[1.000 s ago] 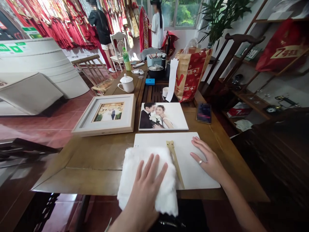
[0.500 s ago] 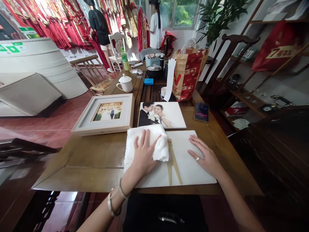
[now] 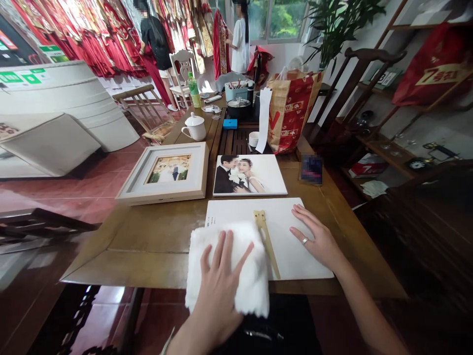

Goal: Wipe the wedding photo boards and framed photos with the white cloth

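Observation:
My left hand [image 3: 219, 286] lies spread and flat on a white fluffy cloth [image 3: 254, 291], pressing it against the near left part of a white panel [image 3: 229, 209]. The cloth hangs past the panel's near edge. My right hand [image 3: 318, 236], wearing a ring, rests with fingers stretched on the panel's right side. Between the hands, a thin pale-yellow piece [image 3: 269, 246] lies on the panel. One of its legs is hidden under the cloth. Small print shows at the panel's upper left.
Beyond the panel lie a couple photo panel [image 3: 271, 175] and a framed photo [image 3: 203, 172]. A phone-like dark object [image 3: 311, 170] is at right. Farther back stand a lidded mug [image 3: 195, 127], paper bag [image 3: 286, 118] and green bottle [image 3: 194, 91]. Two people stand near hanging red garments [image 3: 125, 44].
My left hand has drawn the cloth toward me, from the panel's far left to its near edge. Print on the panel is uncovered. My right hand stays in place on the panel.

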Demonstrator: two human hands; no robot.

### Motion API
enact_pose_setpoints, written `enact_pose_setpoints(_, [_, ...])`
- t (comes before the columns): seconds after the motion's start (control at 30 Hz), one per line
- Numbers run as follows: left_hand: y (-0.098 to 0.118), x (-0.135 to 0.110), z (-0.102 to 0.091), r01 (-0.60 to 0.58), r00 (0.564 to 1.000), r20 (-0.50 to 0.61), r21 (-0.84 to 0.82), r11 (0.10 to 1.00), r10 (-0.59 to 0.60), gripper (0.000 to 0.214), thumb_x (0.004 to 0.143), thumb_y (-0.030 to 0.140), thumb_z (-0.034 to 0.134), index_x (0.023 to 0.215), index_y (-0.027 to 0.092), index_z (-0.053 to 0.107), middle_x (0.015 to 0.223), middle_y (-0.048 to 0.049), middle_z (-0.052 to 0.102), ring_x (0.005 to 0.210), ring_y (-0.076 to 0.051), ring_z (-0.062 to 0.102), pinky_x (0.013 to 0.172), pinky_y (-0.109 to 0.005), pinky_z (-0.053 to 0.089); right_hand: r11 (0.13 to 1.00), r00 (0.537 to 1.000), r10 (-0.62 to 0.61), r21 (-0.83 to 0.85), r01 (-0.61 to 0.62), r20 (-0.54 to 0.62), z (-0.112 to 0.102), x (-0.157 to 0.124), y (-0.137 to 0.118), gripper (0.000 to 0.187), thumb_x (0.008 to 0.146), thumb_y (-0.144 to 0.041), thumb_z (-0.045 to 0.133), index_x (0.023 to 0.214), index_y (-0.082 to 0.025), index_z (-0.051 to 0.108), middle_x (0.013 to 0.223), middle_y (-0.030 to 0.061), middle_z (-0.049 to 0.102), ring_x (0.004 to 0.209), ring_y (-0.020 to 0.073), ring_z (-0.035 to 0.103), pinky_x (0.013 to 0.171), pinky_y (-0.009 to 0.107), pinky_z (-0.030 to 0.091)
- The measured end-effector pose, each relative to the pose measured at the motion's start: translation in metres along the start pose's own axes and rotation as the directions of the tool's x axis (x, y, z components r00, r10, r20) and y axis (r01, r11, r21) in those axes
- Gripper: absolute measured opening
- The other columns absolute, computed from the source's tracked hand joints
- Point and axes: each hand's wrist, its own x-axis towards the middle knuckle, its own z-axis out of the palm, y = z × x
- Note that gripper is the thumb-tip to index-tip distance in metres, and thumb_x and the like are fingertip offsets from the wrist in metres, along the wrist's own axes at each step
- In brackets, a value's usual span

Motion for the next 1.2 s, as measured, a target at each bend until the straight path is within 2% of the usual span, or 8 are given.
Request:
enact_pose_setpoints(0.23, [-0.012, 0.098, -0.012, 0.121, 0.992, -0.042, 0.018, 0.992, -0.12, 0.079, 0.078, 0.026, 0.057, 0.149, 0.022, 0.022, 0.153, -0.0232, 0.018, 0.142, -0.039, 0.008, 0.107, -0.058, 0.016, 0.999, 1.0, 0.023, 0.027, -0.023, 0.01, 0.0, 0.001, -0.002, 0.048, 0.09, -0.041, 0.052, 0.133, -0.022, 0.051, 0.146, 0.0086, 0.045, 0.136, 0.0269, 0.039, 0.112, 0.05, 0.034])
enact_pose_setpoints(0.33, [-0.006, 0.095, -0.011, 0.13, 0.991, -0.026, 0.012, 0.991, -0.129, 0.084, 0.076, 0.026, 0.06, 0.149, 0.021, 0.019, 0.154, -0.0222, 0.016, 0.142, -0.039, 0.004, 0.108, -0.059, 0.014, 0.999, 1.0, 0.021, 0.041, -0.021, 0.006, 0.0, 0.001, -0.002, 0.048, 0.089, -0.042, 0.053, 0.133, -0.023, 0.051, 0.146, 0.0084, 0.045, 0.136, 0.0274, 0.039, 0.112, 0.05, 0.034])
enact_pose_setpoints(0.57, [0.016, 0.008, 0.005, 0.012, 0.997, 0.075, -0.021, 1.0, -0.01, 0.11, 0.056, 0.022, 0.068, 0.15, 0.025, 0.012, 0.156, -0.0179, -0.001, 0.141, -0.04, -0.005, 0.109, -0.059, 0.008, 0.998, 1.0, -0.012, 0.053, 0.013, -0.021, 0.002, 0.0, 0.001, 0.045, 0.089, -0.04, 0.054, 0.132, -0.025, 0.053, 0.145, 0.0074, 0.047, 0.135, 0.027, 0.04, 0.111, 0.05, 0.035])
enact_pose_setpoints(0.67, [0.02, -0.008, 0.005, -0.047, 0.994, 0.1, -0.041, 0.998, 0.05, 0.111, 0.054, 0.025, 0.069, 0.15, 0.027, 0.012, 0.156, -0.0148, -0.002, 0.141, -0.04, -0.005, 0.11, -0.059, 0.007, 0.999, 1.0, -0.021, 0.048, 0.022, -0.024, 0.003, 0.0, 0.002, 0.046, 0.089, -0.04, 0.054, 0.132, -0.026, 0.052, 0.144, 0.0072, 0.047, 0.135, 0.0269, 0.041, 0.112, 0.05, 0.034])
enact_pose_setpoints(0.77, [0.02, 0.01, 0.0, -0.068, 0.992, 0.101, -0.101, 0.993, 0.078, 0.107, 0.059, 0.025, 0.066, 0.15, 0.026, 0.01, 0.156, -0.0158, -0.005, 0.14, -0.039, -0.008, 0.109, -0.061, 0.008, 0.999, 1.0, -0.012, 0.043, 0.013, -0.017, 0.002, 0.0, 0.003, 0.046, 0.089, -0.041, 0.054, 0.132, -0.025, 0.053, 0.145, 0.0075, 0.047, 0.135, 0.0272, 0.04, 0.113, 0.05, 0.033])
enact_pose_setpoints(0.9, [0.018, 0.069, -0.01, -0.052, 0.995, 0.078, -0.085, 0.995, 0.059, 0.097, 0.065, 0.022, 0.061, 0.15, 0.02, 0.014, 0.156, -0.0203, -0.004, 0.14, -0.037, -0.012, 0.108, -0.063, 0.005, 0.999, 1.0, 0.0, 0.054, 0.0, -0.011, 0.002, 0.0, 0.003, 0.047, 0.089, -0.042, 0.054, 0.133, -0.025, 0.052, 0.145, 0.0076, 0.046, 0.136, 0.0275, 0.04, 0.112, 0.05, 0.033])
enact_pose_setpoints(1.03, [0.016, 0.119, -0.015, -0.122, 0.989, 0.076, -0.035, 0.992, 0.124, 0.083, 0.075, 0.027, 0.056, 0.148, 0.01, 0.02, 0.155, -0.0216, 0.007, 0.143, -0.034, 0.0, 0.11, -0.06, 0.008, 0.998, 1.0, -0.005, 0.06, 0.006, -0.016, 0.002, 0.001, 0.002, 0.047, 0.089, -0.041, 0.054, 0.132, -0.023, 0.053, 0.145, 0.0083, 0.046, 0.136, 0.0271, 0.039, 0.113, 0.05, 0.033])
enact_pose_setpoints(1.2, [0.027, 0.117, -0.015, -0.124, 0.99, 0.069, -0.009, 0.992, 0.124, 0.084, 0.075, 0.031, 0.061, 0.146, 0.006, 0.024, 0.154, -0.0239, 0.011, 0.142, -0.038, 0.006, 0.11, -0.061, 0.012, 0.996, 1.0, -0.011, 0.086, 0.012, -0.021, 0.001, 0.002, 0.003, 0.042, 0.093, -0.038, 0.047, 0.132, -0.024, 0.053, 0.144, 0.0076, 0.048, 0.136, 0.0254, 0.04, 0.113, 0.049, 0.033])
